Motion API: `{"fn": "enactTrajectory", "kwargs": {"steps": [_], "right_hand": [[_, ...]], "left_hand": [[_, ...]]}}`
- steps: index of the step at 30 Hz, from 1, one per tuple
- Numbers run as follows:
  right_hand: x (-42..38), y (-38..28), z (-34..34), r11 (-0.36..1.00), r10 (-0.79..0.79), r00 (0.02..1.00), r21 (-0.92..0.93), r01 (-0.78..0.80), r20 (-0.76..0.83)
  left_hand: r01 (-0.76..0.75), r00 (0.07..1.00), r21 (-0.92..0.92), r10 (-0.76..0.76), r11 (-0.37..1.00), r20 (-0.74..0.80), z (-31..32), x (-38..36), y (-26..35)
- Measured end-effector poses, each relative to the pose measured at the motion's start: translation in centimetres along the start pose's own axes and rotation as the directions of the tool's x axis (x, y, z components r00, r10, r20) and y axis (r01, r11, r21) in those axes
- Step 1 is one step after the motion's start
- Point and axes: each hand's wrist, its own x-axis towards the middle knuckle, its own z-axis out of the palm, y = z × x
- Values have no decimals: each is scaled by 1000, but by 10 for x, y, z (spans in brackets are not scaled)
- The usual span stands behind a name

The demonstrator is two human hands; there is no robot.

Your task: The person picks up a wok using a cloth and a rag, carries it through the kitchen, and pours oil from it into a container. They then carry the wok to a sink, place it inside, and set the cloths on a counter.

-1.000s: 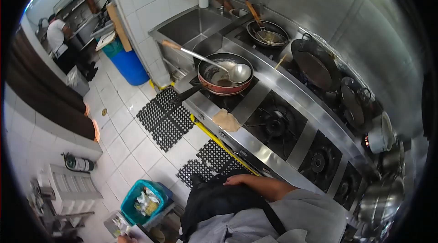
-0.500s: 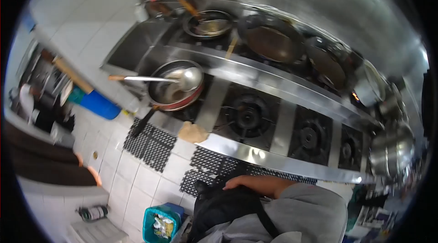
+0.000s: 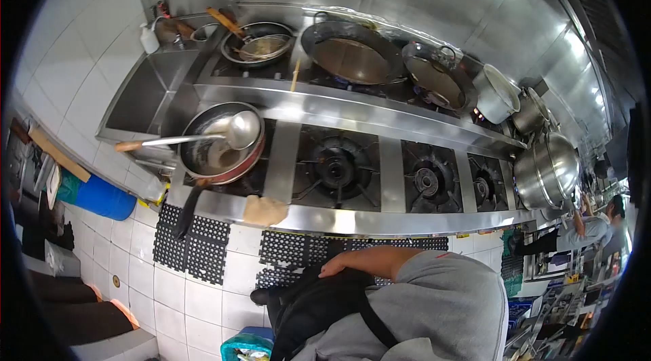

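The black apron (image 3: pixel 322 303) hangs at the person's front, below the stove's edge, its strap crossing a grey shirt. The right hand (image 3: pixel 332 266) rests against it—whether the fingers are closed I cannot tell, but no thing shows in them. The left is out of view. This looks like a pause between steps; handling anything on the stove (image 3: pixel 281 157) would call for lifting that hand clear and reaching over the edge. There a tan cloth (image 3: pixel 266 212) lies crumpled, near the red pan (image 3: pixel 234 176)—its handle jutting out, a ladle (image 3: pixel 242 132) across it. Beyond stand the back pans (image 3: pixel 352 59).
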Motion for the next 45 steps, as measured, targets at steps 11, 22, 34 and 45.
{"fn": "enactTrajectory", "kwargs": {"steps": [11,22,34,45], "right_hand": [[78,-238,-76,980,145,910,-71,-186,-388],[271,-479,-147,940,3,916,-311,-140,-401],[439,-810,-296,816,-77,972,-575,-65,-220],[608,-1094,-261,713,-220,975,-685,149,-17]], "left_hand": [[56,958,-398,-162,916,-237,-124,87,-80],[-73,934,-539,-132,839,-332,-219,162,-29],[125,712,-576,-478,808,-515,-425,260,-111],[-377,346,-823,-759,425,-551,-635,269,-194]]}}
